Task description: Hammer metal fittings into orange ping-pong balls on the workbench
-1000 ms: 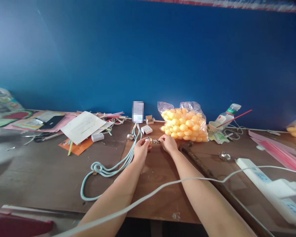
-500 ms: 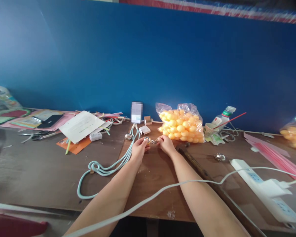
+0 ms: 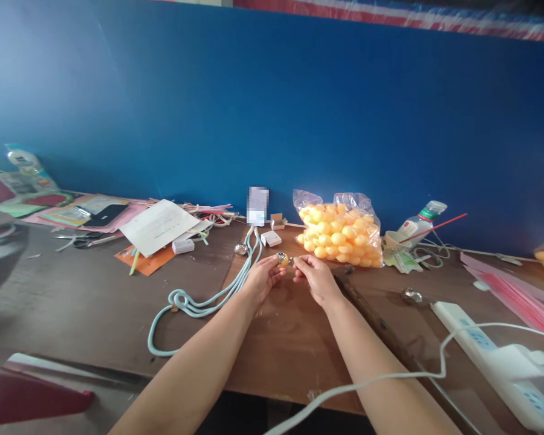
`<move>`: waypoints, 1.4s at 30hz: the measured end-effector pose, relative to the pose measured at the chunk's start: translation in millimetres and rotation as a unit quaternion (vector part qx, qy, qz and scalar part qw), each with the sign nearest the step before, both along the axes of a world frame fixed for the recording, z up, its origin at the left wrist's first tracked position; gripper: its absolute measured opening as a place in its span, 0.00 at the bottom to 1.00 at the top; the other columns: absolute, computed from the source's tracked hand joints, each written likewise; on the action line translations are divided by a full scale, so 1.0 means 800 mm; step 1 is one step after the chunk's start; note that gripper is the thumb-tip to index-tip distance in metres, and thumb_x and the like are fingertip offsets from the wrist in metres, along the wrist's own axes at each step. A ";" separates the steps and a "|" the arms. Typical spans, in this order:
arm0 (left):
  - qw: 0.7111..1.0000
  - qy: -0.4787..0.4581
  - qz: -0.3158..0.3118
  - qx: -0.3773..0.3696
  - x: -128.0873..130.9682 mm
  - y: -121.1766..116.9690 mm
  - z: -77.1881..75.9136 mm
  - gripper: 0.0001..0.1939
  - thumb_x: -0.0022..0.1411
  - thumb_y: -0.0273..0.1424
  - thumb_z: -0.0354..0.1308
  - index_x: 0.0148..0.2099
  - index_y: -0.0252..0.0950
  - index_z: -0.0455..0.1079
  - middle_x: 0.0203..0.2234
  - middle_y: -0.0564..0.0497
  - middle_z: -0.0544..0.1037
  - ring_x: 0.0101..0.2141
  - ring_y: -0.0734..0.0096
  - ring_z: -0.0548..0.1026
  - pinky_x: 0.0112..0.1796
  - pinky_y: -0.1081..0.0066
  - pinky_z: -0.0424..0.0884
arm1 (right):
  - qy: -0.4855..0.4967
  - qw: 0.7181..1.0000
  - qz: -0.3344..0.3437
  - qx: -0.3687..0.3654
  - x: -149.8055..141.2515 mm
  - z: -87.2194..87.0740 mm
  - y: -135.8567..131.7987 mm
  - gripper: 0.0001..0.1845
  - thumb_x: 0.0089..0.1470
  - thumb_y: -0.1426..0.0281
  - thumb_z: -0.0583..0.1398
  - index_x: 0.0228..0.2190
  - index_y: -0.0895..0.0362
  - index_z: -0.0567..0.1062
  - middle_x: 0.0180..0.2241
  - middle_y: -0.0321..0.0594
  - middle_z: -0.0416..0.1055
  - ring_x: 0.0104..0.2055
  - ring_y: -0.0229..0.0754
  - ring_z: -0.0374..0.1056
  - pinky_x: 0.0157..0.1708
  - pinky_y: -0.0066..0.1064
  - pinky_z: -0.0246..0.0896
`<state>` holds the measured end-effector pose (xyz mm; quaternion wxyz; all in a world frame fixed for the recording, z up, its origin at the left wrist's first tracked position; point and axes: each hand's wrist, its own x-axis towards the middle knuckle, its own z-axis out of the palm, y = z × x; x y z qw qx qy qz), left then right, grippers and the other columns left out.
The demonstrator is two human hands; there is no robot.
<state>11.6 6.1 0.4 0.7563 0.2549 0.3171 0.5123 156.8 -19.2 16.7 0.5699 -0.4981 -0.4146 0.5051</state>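
Note:
Above the brown table, both hands meet at a small silver-and-gold linked metal piece [image 3: 282,259], shiny and rounded at its left end. My left hand [image 3: 263,280] is closed on the rounded end, thumb on top. My right hand [image 3: 316,277] pinches the short linked end with thumb and forefinger. Finer detail is too small to tell. Just beyond my left hand lie a small silver metal piece [image 3: 240,248] and a little white box [image 3: 271,238]. A loop of pale blue cord [image 3: 194,305] runs beside my left forearm, up to a phone-like upright device [image 3: 258,206].
Behind my right hand stands a clear bag of orange balls [image 3: 340,235]. A power strip [image 3: 498,362] with a white cable [image 3: 367,382] is on the right, near another silver piece [image 3: 411,295]. Papers [image 3: 158,226] and scissors [image 3: 84,240] lie left. A blue partition [image 3: 272,109] closes the back.
My hands have come closer together, and less of the linked strip shows between them. The white cable has swung lower and to the right. The view has shifted slightly left.

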 end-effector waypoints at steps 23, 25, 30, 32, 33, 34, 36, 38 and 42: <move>0.997 -0.014 -0.043 0.066 -0.010 -0.004 0.000 0.19 0.57 0.26 0.62 0.52 0.33 0.70 0.38 0.44 0.78 0.30 0.74 0.77 0.36 0.73 0.74 | 0.053 0.998 0.037 0.020 -0.005 -0.010 -0.013 0.17 0.40 0.60 0.69 0.31 0.55 0.75 0.27 0.34 0.71 0.25 0.33 0.63 0.21 0.25 0.61; 0.996 -0.010 -0.047 0.070 -0.011 -0.003 -0.003 0.20 0.57 0.27 0.63 0.53 0.33 0.70 0.38 0.44 0.78 0.31 0.73 0.78 0.36 0.73 0.74 | 0.056 0.998 0.035 0.025 -0.004 -0.010 -0.013 0.17 0.40 0.59 0.69 0.30 0.55 0.75 0.28 0.34 0.72 0.24 0.32 0.62 0.20 0.24 0.59; 0.994 -0.015 -0.062 0.083 -0.011 -0.004 -0.006 0.14 0.57 0.27 0.63 0.47 0.32 0.72 0.36 0.44 0.79 0.32 0.72 0.78 0.37 0.72 0.74 | 0.069 0.997 0.033 0.032 -0.005 -0.011 -0.011 0.16 0.40 0.61 0.69 0.30 0.55 0.75 0.28 0.34 0.72 0.23 0.31 0.60 0.19 0.24 0.57; 0.994 -0.016 -0.065 0.089 -0.011 -0.005 -0.005 0.12 0.58 0.27 0.62 0.46 0.32 0.72 0.37 0.44 0.78 0.32 0.72 0.78 0.39 0.71 0.74 | 0.068 0.996 0.036 0.034 -0.005 -0.012 -0.011 0.16 0.40 0.61 0.69 0.30 0.55 0.75 0.27 0.34 0.71 0.22 0.32 0.59 0.19 0.24 0.56; 0.994 -0.015 -0.066 0.089 -0.011 -0.005 -0.004 0.12 0.59 0.27 0.62 0.46 0.32 0.73 0.37 0.44 0.78 0.33 0.72 0.77 0.39 0.71 0.74 | 0.065 0.997 0.037 0.034 -0.005 -0.012 -0.011 0.16 0.40 0.61 0.69 0.30 0.55 0.75 0.26 0.34 0.71 0.22 0.32 0.59 0.19 0.24 0.56; 0.994 -0.013 -0.066 0.087 -0.010 -0.006 -0.003 0.11 0.59 0.27 0.61 0.45 0.32 0.73 0.38 0.44 0.78 0.33 0.72 0.77 0.39 0.71 0.73 | 0.063 0.997 0.039 0.034 -0.005 -0.012 -0.011 0.16 0.40 0.60 0.69 0.30 0.55 0.75 0.26 0.33 0.71 0.21 0.32 0.59 0.19 0.24 0.55; 0.994 -0.012 -0.066 0.080 -0.009 -0.007 -0.002 0.11 0.59 0.27 0.61 0.45 0.31 0.73 0.38 0.43 0.78 0.34 0.72 0.77 0.40 0.72 0.73 | 0.061 0.997 0.041 0.035 -0.006 -0.012 -0.011 0.16 0.40 0.60 0.69 0.30 0.55 0.75 0.25 0.33 0.71 0.21 0.32 0.59 0.18 0.24 0.55; 0.995 -0.015 -0.063 0.076 -0.009 -0.007 0.000 0.10 0.58 0.26 0.62 0.44 0.31 0.73 0.38 0.44 0.78 0.34 0.73 0.77 0.40 0.73 0.73 | 0.066 0.996 0.045 0.032 -0.007 -0.012 -0.011 0.16 0.39 0.60 0.69 0.29 0.55 0.75 0.25 0.33 0.72 0.20 0.31 0.58 0.17 0.24 0.54; 0.996 -0.017 -0.057 0.072 -0.008 -0.007 0.000 0.10 0.58 0.26 0.61 0.44 0.30 0.74 0.37 0.44 0.78 0.33 0.74 0.77 0.39 0.73 0.73 | 0.084 0.995 0.055 0.017 -0.007 -0.012 -0.011 0.16 0.38 0.61 0.70 0.29 0.55 0.75 0.26 0.33 0.73 0.19 0.30 0.56 0.17 0.24 0.52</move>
